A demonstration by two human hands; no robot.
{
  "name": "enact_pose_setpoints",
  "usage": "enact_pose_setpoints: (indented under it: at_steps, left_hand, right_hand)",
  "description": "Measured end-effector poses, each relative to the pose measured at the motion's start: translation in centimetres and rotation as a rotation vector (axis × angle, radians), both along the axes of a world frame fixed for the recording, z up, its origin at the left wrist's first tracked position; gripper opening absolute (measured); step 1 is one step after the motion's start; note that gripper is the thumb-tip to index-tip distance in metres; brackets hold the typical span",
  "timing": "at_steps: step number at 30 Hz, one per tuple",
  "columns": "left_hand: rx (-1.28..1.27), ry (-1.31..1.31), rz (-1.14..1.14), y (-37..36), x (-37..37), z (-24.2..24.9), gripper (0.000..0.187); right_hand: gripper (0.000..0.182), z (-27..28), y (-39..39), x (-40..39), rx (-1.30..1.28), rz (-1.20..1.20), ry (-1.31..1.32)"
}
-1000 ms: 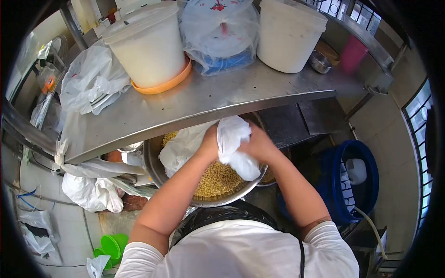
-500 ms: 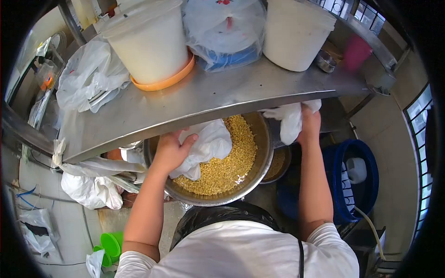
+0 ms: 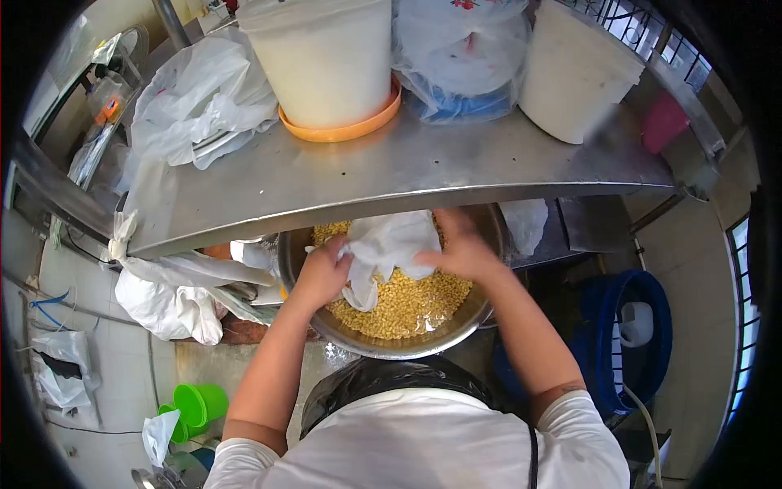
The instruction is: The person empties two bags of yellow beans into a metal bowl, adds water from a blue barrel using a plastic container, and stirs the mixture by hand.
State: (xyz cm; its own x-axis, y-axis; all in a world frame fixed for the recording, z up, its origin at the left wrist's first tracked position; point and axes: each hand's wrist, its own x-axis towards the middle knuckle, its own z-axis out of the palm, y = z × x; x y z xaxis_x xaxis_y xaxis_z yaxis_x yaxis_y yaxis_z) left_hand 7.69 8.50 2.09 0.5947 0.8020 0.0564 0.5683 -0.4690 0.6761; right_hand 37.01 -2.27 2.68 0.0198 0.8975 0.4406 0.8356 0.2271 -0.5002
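A working food-preparation kitchen is shown: a stainless steel shelf [image 3: 391,175] at 12 o'clock, white lidded buckets [image 3: 326,57], a metal basin [image 3: 391,338] of yellow grain, tiled floor [image 3: 106,359] at 8 o'clock.

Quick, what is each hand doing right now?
Left hand: closed, gripping the white plastic bag over the bowl of yellow grains.
Right hand: on the same bag, fingers curled; firm grip cannot be told.

Both bare arms reach forward and slightly inward, elbows bent near the torso. The left hand [image 3: 323,273] is curled in a loose fist, knuckles up; the right hand [image 3: 460,251] lies flatter, fingers closed and angled toward the left one
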Motion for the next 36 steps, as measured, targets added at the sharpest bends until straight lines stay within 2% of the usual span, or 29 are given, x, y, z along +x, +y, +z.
enact_pose_setpoints:
  at_steps: [1, 2, 3, 4, 6, 7, 8, 10, 11, 12, 13, 14, 15, 16, 17, 18, 20, 22, 24, 25, 26, 27, 29, 31, 32, 33, 34, 35, 36]
  left_hand:
    - [0.009, -0.072, 0.04, 0.3, 0.7, 1.1, 0.038]
    - [0.022, -0.146, 0.079, 1.0, 1.2, 2.0, 0.037]
    - [0.269, -0.224, 0.062, 1.8, 1.6, 2.2, 0.035]
    - [0.272, -0.224, 0.063, 2.5, 1.7, 3.1, 0.035]
    - [0.462, -0.153, 0.056, 3.4, 1.4, 5.2, 0.034]
    - [0.451, -0.133, 0.028, 3.3, 1.4, 6.4, 0.029]
    - [0.449, -0.136, 0.03, 3.2, 1.2, 7.5, 0.029]
    - [0.455, -0.013, -0.173, 3.5, 0.6, 9.2, 0.029]
    - [0.456, -0.016, -0.174, 4.0, 0.7, 9.2, 0.029]
    - [0.524, 0.038, -0.08, 4.6, 0.6, 9.0, 0.027]
    - [0.59, 0.094, 0.017, 5.2, 0.4, 8.6, 0.026]
    - [0.589, 0.096, 0.017, 6.4, 0.1, 6.7, 0.026]
    - [0.54, -0.041, 0.084, 8.1, -0.1, 3.8, 0.024]
    - [0.492, -0.179, 0.144, 9.1, -0.1, 2.5, 0.023]
    - [0.499, -0.185, 0.136, 9.0, 0.2, 2.6, 0.023]
    - [0.518, -0.291, 0.136, 8.8, 0.7, 2.6, 0.023]
    - [0.532, -0.396, 0.14, 8.8, 1.0, 2.6, 0.023]
    - [0.246, -0.373, 0.089, 8.0, 1.1, 3.3, 0.026]
    - [0.28, -0.05, 0.009, 4.3, 3.5, 6.2, 0.036]
    - [0.331, -0.14, 0.01, 2.6, 5.7, 3.4, 0.045]
    - [0.38, -0.229, 0.013, 1.6, 7.2, 0.4, 0.054]
    - [0.382, -0.229, 0.015, 1.1, 7.6, -0.2, 0.054]
    - [-0.062, 0.084, -0.156, 0.6, 7.8, -0.8, 0.062]
    - [-0.012, 0.038, -0.195, 3.3, 5.8, 0.1, 0.063]
    - [0.038, -0.01, -0.234, 4.9, 4.8, 0.8, 0.064]
    - [-0.143, 0.057, -0.255, 4.9, 4.0, 3.5, 0.057]
    - [-0.141, 0.058, -0.254, 4.6, 3.5, 5.5, 0.057]
    - [0.048, 0.142, -0.242, 4.2, 3.0, 7.0, 0.052]
    - [0.237, 0.225, -0.229, 4.2, 2.6, 7.6, 0.047]
  right_hand:
    - [0.075, -0.3, 1.0, -1.4, -0.001, 0.004, 0.004]
    - [0.059, -0.7, 2.3, -2.4, -0.228, -0.01, 0.159]
    - [0.045, -1.0, 3.3, -2.6, -0.454, -0.024, 0.313]
    - [0.045, -1.0, 4.1, -1.9, -0.452, -0.022, 0.312]
    - [0.038, -0.8, 5.3, -0.2, -0.025, -0.204, 0.321]
    - [0.037, 3.5, 3.4, -1.0, 0.014, -0.26, 0.167]
    - [0.037, 3.7, 3.5, -0.6, 0.012, -0.259, 0.163]
    - [0.038, 5.0, 3.5, 0.2, -0.053, -0.296, -0.159]
    - [0.043, 6.3, 2.9, 0.4, -0.194, -0.283, -0.006]
    - [0.043, 6.5, 2.7, 0.0, -0.194, -0.283, -0.008]
    - [0.044, 6.5, 2.4, -0.4, -0.174, -0.258, -0.131]
    - [0.046, 6.5, 2.2, -0.8, -0.154, -0.233, -0.253]
    - [0.046, 5.9, 2.3, -0.7, -0.153, -0.235, -0.25]
    - [0.048, 4.8, 2.7, -0.1, -0.331, -0.172, -0.256]
    - [0.05, 4.2, 2.9, 0.7, -0.506, -0.11, -0.264]
    - [0.05, 3.9, 2.8, 1.4, -0.498, -0.118, -0.271]
    - [0.049, 3.1, 1.8, 2.6, -0.091, -0.291, -0.208]
    - [0.047, 3.0, 1.9, 3.2, -0.132, -0.216, -0.291]
    - [0.049, 1.4, 3.3, 1.9, -0.106, -0.364, 0.07]
    - [0.045, 2.3, 3.2, 0.2, -0.132, -0.232, 0.467]
    - [0.046, 0.8, 4.2, -0.5, -0.096, -0.13, 0.701]
    - [0.05, 2.3, 3.9, -2.2, -0.109, -0.108, 0.659]
    - [0.053, 5.1, 2.9, -3.2, -0.125, -0.084, 0.618]
    - [0.069, 6.4, 2.2, -1.7, -0.27, -0.009, 0.35]
    - [0.069, 7.3, 1.6, -1.4, -0.27, -0.011, 0.351]
    - [0.075, 8.3, 1.1, -1.2, -0.361, -0.051, 0.475]
    - [0.082, 9.2, 0.7, -1.0, -0.451, -0.089, 0.599]
    - [0.082, 9.8, 0.3, -0.9, -0.451, -0.087, 0.6]
    - [0.08, 10.5, -0.1, -0.8, -0.436, -0.126, 0.36]
